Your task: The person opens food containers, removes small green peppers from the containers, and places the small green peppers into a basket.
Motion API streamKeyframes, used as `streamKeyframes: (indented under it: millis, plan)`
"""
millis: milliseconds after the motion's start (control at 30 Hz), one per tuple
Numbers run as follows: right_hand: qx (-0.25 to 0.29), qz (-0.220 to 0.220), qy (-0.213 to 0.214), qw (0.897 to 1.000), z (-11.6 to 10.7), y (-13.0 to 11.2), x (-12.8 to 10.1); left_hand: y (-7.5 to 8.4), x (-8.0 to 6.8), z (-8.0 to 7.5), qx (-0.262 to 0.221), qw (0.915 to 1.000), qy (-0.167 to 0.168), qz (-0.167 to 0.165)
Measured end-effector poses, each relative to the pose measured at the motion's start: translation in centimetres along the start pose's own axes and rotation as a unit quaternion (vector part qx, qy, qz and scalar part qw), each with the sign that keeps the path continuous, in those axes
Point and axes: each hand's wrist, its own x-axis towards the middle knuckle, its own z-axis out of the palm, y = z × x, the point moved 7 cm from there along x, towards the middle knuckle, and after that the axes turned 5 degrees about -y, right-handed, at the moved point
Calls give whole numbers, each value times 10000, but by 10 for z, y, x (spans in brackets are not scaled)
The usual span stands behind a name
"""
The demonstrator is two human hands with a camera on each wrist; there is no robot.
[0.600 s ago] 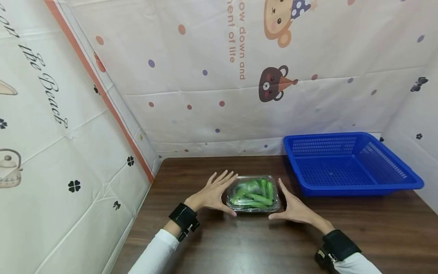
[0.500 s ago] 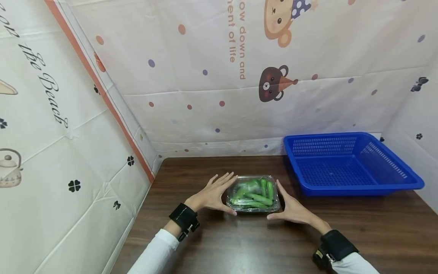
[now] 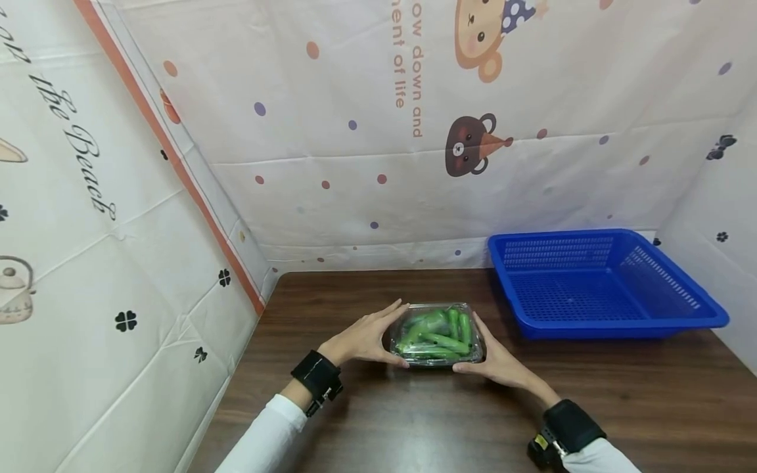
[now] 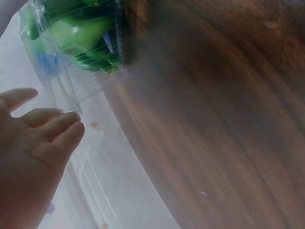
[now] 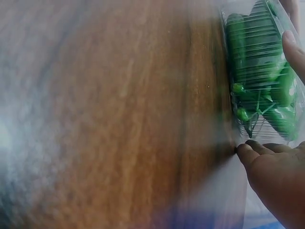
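A clear plastic box (image 3: 436, 334) with long green vegetables inside, peppers by their look, sits on the brown wooden table (image 3: 414, 420). My left hand (image 3: 369, 338) grips its left side, thumb at the near corner and fingers at the far one. From the other side my right hand (image 3: 497, 358) holds it, its thumb along the near edge and its fingers on the right wall. In the left wrist view, left fingertips (image 4: 71, 119) meet the clear wall of the box. Stems show through the ribbed plastic in the right wrist view, with right fingertips (image 5: 245, 149) at the box's lower end.
A blue perforated plastic basket (image 3: 603, 289) stands at the back right of the table, just beyond the box. White printed cloth (image 3: 355, 197) hangs behind the table and along both sides.
My right hand has moved left and closed in on the box's right side. My left fingers have drawn together at its left side. The box stays in place.
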Motion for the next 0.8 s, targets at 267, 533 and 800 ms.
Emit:
streamKeyframes:
  millis: [267,533,800]
  plan:
    - [304,24,46,9995,2,-1,0,5,-4,5,72,9993,170,322]
    - [618,-3,98,9980,2,-1,0,21,-15,3,1134,9821,1055,1076]
    - [837,-79,118,9964,4,1,2,33,-28,2,1693,9559,1732,1660]
